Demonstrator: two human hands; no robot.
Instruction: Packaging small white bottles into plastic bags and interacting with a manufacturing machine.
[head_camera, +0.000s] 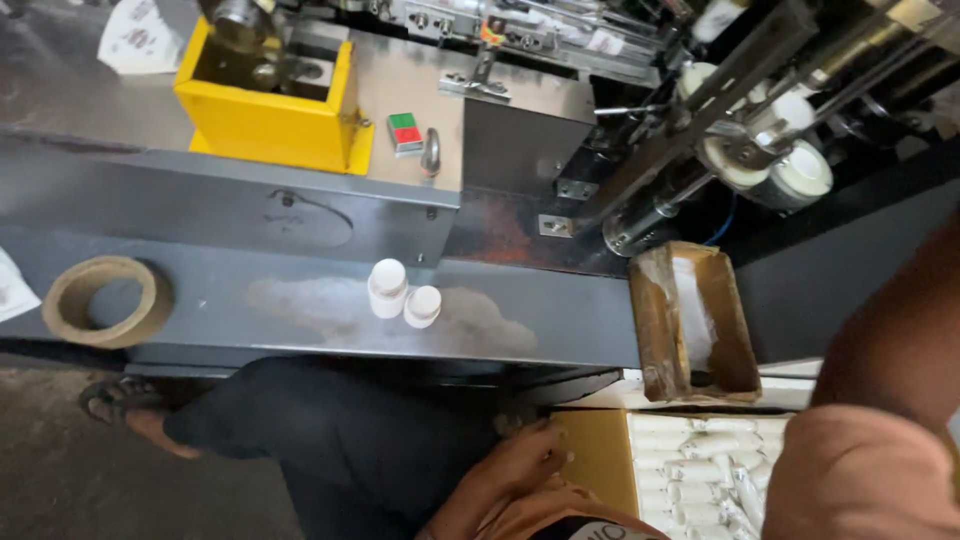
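My left hand (522, 462) lies at the bottom centre, fingers spread on the yellow-brown flap (595, 455) of an open carton. The carton (700, 470) is packed with several white rolled items. Only my right forearm (900, 330) and orange sleeve (850, 475) show at the right edge; the right hand itself is out of view. Two small white capped bottles (387, 288) (422, 306) stand side by side on the grey machine ledge (250, 300), well above my left hand.
A brown tape roll (105, 300) lies on the ledge at left. A narrow cardboard tray (650, 330) sits right of the ledge. Behind are a yellow housing (270, 125), a red-green switch (405, 132) and white rolls (795, 170) on the machine. My dark-trousered leg (330, 440) and sandalled foot (125, 405) are below.
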